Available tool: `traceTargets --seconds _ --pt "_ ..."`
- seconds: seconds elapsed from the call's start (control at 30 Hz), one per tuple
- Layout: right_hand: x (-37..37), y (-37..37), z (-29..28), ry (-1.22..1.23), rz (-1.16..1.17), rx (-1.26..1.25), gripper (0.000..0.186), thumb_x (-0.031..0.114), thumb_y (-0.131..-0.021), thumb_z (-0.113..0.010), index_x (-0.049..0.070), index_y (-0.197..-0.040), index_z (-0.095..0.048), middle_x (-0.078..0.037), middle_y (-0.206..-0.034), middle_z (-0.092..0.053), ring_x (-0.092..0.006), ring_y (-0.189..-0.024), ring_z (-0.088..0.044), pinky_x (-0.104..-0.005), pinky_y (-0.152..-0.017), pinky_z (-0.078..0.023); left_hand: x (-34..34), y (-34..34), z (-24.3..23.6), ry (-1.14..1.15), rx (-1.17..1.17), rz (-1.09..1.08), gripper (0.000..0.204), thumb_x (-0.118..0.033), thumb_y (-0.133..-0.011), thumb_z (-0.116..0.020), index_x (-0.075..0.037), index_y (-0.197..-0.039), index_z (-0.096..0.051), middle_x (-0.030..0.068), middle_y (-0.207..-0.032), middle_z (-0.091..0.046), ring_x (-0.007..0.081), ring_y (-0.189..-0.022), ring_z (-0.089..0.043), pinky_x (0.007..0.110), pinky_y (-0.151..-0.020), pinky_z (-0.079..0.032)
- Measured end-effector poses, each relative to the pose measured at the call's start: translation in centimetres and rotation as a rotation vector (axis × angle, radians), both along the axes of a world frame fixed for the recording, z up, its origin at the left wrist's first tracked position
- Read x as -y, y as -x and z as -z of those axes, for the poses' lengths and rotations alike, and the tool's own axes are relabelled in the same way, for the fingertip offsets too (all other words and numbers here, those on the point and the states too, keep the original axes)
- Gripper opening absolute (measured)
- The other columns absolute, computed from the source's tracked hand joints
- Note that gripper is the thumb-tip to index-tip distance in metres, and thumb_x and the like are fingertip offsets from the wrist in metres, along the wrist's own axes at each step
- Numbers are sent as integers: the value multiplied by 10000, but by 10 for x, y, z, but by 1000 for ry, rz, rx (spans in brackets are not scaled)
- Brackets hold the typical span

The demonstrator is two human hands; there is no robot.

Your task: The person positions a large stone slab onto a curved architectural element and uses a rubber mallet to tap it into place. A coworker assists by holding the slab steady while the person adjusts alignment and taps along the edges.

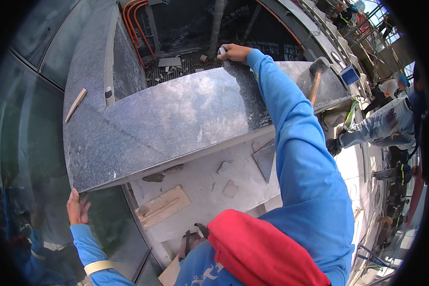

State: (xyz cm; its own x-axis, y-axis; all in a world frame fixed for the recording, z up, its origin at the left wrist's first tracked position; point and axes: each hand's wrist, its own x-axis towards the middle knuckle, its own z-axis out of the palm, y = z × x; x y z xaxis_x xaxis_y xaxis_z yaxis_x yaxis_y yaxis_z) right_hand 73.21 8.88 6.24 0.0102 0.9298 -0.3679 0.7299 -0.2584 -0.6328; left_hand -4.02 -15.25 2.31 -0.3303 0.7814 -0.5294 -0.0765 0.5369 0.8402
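Note:
My left hand (77, 207) is at the near left corner of a curved grey stone slab (167, 124), a fingertip touching its edge, the other fingers loosely apart. My right hand (236, 52) grips a small light-grey piece (222, 53) at the slab's far edge. A thin wooden strip (75, 105) lies on the left slab section. A mallet (318, 69) with a wooden handle rests on the right section, partly behind my right arm.
A dark recess (186, 28) with orange pipes (137, 28) lies beyond the slab, glass panels (28, 124) at left. Stone offcuts (226, 167) and boards (162, 205) lie below. A person's jeans-clad leg (376, 124) is at right, other workers and scaffolding (357, 33) behind.

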Motion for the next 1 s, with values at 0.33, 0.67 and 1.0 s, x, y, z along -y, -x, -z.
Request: traceTargets --seconds 0.33,0.67,1.0 --pt "-12 -4 22 -62 -266 229 437 331 -859 -679 35 -1166 -774 -164 -1166 -737 -326 -1095 -684 -376 -1011 -491 -1 -10 -9 18 26 7 725 -438 -1036 -628 -69 -1597 -355 112 -1640 -385 423 -1454 -404 685 -1181 -205" --pt "-1 15 20 -285 -207 362 355 211 -854 -598 -57 -1059 -708 -244 -1000 -719 -355 -955 -708 -405 -939 -527 2 -31 -26 10 -21 9 728 -409 -1049 -612 -21 -1598 -334 190 -1631 -379 476 -1487 -346 667 -1215 -180" --pt "7 29 37 -341 -18 481 442 283 -929 -532 -29 -1191 -704 -313 -1224 -676 -471 -1166 -643 -459 -1069 -484 5 -31 -26 11 -27 15 740 -405 -1041 -628 -9 -1595 -338 208 -1624 -383 473 -1477 -370 652 -1214 -206"
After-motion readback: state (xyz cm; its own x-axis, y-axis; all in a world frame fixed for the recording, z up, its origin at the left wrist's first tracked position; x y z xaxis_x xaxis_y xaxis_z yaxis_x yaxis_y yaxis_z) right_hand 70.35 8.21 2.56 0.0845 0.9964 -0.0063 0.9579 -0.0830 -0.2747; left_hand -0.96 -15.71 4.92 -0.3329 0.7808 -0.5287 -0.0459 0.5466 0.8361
